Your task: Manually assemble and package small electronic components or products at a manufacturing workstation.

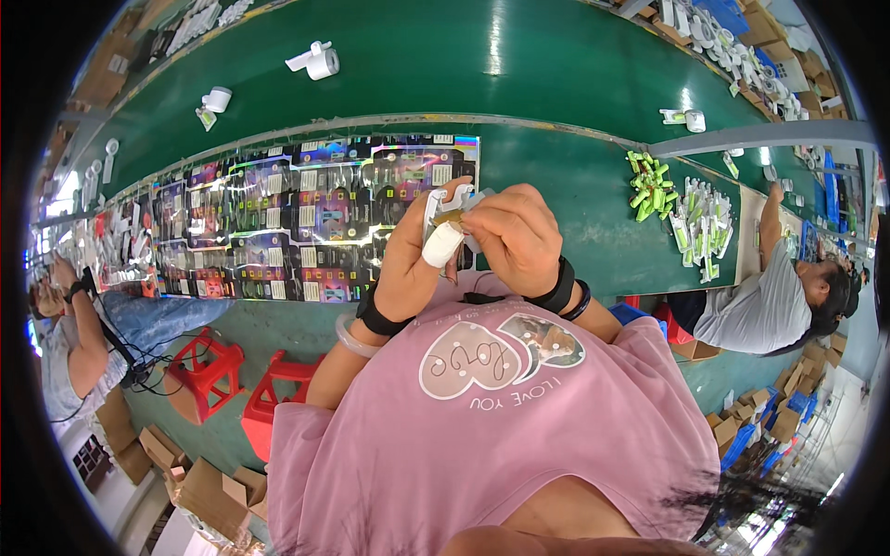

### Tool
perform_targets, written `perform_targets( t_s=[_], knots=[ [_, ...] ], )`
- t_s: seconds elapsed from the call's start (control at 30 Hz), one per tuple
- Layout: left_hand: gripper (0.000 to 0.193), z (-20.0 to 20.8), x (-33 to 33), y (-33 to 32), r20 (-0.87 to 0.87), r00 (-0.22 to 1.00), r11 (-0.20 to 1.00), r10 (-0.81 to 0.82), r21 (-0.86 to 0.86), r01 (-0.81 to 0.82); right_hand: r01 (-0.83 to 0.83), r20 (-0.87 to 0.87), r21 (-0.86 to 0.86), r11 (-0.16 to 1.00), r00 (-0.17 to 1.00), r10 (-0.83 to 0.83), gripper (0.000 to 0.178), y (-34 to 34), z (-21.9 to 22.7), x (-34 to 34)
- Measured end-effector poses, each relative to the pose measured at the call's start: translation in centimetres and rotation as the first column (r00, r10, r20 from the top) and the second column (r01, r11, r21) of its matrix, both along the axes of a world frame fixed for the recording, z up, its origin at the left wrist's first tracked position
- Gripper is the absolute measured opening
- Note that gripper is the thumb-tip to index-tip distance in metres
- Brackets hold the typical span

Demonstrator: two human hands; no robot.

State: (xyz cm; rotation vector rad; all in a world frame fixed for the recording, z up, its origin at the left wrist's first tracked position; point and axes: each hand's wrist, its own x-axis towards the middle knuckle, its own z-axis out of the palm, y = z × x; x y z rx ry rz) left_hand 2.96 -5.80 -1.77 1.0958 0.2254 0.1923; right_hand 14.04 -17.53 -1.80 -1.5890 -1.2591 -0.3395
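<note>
Above the table's near edge, my left hand (408,259) grips a white plastic part (432,206) with a curved, open end. A white covering (442,245) sits at that hand's thumb, close against the part; whether it is tape or a finger cot is unclear. My right hand (521,236) is closed in a pinch against the same part, its fingertips at a small brownish piece (450,218). What exactly lies between those fingertips is partly hidden. Dark bands circle both wrists.
Printed packages under clear film (306,218) cover the table to the left. Green-and-white parts (702,227) and bright green pieces (653,185) lie piled at right. White devices (322,62) rest on the green belt beyond. Co-workers sit on both sides; red stools (206,373) stand at left.
</note>
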Motion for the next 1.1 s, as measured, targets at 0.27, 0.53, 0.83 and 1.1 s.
perform_targets(
  t_s=[0.27,0.53,0.83,1.1],
  knots=[
    [0.04,0.2,0.0,-0.2,-0.008,0.998,0.982,0.064,0.179,-0.061,0.002,0.022,-0.011,1.0,1.0,-0.001,0.025,-0.1,0.0,-0.5],
    [0.032,-1.4,-0.3,0.0,0.023,0.993,0.888,0.119,0.446,-0.116,-0.006,-0.008,-0.049,0.999,1.0,0.006,0.025,-0.5,-0.4,-1.0],
    [0.038,-3.4,1.5,2.6,-0.301,0.953,0.994,0.017,0.104,0.015,0.148,-0.036,-0.263,0.953,0.986,-0.163,0.02,-0.1,-2.8,0.3],
    [0.042,-9.6,10.8,10.5,-0.172,0.983,0.997,0.064,-0.021,-0.068,0.201,-0.029,-0.615,0.763,0.961,-0.276,0.026,-6.1,-7.7,1.5]
  ],
)
